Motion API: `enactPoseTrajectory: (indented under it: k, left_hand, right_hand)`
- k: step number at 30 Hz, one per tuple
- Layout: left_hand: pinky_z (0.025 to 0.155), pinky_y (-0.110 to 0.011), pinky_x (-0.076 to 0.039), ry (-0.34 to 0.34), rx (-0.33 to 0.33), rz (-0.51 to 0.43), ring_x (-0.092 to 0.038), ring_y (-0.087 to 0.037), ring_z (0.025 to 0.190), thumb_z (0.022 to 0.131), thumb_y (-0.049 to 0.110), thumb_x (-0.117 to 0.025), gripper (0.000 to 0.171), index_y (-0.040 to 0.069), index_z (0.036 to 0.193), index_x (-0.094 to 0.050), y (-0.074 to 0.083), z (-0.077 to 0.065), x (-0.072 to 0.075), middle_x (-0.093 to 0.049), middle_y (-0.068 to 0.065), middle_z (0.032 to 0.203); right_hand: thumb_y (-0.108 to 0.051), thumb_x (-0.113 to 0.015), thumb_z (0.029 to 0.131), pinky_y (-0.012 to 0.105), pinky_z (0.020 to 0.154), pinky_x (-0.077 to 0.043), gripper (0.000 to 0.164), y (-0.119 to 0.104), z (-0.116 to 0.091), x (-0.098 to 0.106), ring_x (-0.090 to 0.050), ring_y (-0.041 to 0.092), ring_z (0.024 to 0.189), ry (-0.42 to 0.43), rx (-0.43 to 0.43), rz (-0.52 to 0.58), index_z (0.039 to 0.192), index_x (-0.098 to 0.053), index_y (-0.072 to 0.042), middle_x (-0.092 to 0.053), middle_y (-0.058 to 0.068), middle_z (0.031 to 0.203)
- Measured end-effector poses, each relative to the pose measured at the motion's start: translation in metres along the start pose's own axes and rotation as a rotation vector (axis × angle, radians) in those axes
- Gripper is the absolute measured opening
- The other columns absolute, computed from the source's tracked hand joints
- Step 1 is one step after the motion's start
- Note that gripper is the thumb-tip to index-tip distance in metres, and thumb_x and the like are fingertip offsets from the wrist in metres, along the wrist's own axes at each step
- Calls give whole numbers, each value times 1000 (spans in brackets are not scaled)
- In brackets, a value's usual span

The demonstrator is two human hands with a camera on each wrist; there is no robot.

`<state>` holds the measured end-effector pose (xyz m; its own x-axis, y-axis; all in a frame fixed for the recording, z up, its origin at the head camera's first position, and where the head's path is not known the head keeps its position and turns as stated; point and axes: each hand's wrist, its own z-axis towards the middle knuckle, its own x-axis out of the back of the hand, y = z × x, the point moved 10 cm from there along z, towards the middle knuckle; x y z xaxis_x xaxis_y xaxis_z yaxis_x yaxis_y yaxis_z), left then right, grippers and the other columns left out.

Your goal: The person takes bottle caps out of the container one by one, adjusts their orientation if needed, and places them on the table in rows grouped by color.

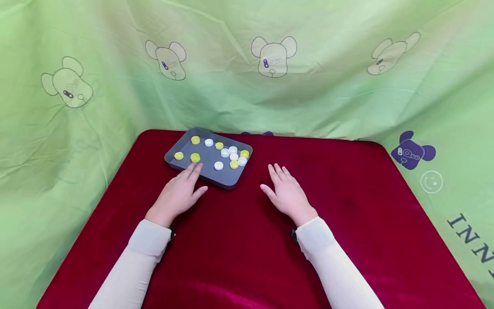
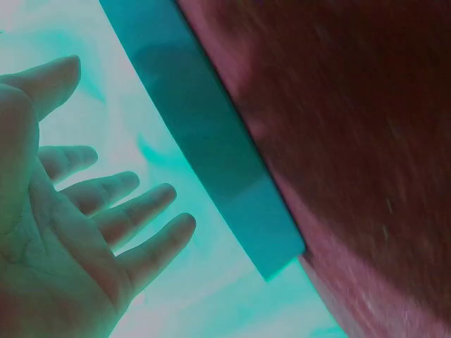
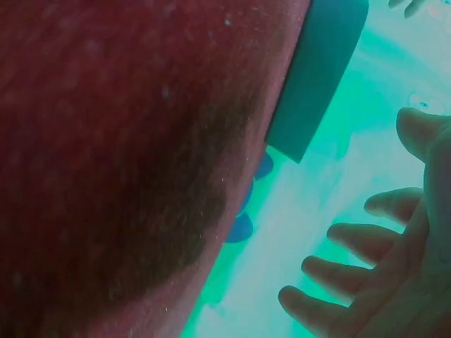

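Note:
A shallow grey tray (image 1: 206,171) lies slantwise on the red cloth, holding several yellow bottle caps (image 1: 195,140) and several white bottle caps (image 1: 218,165). Some of the caps cluster at its right end. My left hand (image 1: 175,198) is held palm down with fingers extended, its fingertips overlapping the tray's near edge in the head view. In the left wrist view its fingers are spread and hold nothing, with the tray's side wall (image 2: 204,134) beyond them. To the right of the tray, my right hand (image 1: 287,193) hovers over the cloth, fingers straight and nothing in them.
Red velvet cloth (image 1: 239,249) covers the table, which both forearms cross. Behind and at the sides hangs a green curtain (image 1: 216,94) printed with cartoon mouse heads; it meets the table's back edge close behind the tray.

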<state>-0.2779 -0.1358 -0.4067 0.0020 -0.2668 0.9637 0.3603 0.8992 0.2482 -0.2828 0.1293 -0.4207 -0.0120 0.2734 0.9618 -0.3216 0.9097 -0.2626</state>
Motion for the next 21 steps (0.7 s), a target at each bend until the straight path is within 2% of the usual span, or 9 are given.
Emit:
enactPoseTrajectory:
  k: [10,21]
  left_hand:
    - [105,-56,-33,-25,35,-4,-30,-40,138,96,40,-58,77,-1,152,-24,-29,3,4,-25,-24,154]
    - [102,-58,-36,13,65,-18,-33,-44,135,96,41,-58,79,-1,153,-22,-48,12,16,-26,-27,153]
  right_hand:
    - [-50,-48,98,46,115,-19,74,-10,12,-9,-21,36,143,-35,6,36,154,-25,-7,-23,16,157]
    - [-50,-47,98,42,115,-17,74,-23,24,-11,-22,33,144,-56,43,22,154,-25,-6,-25,15,157]
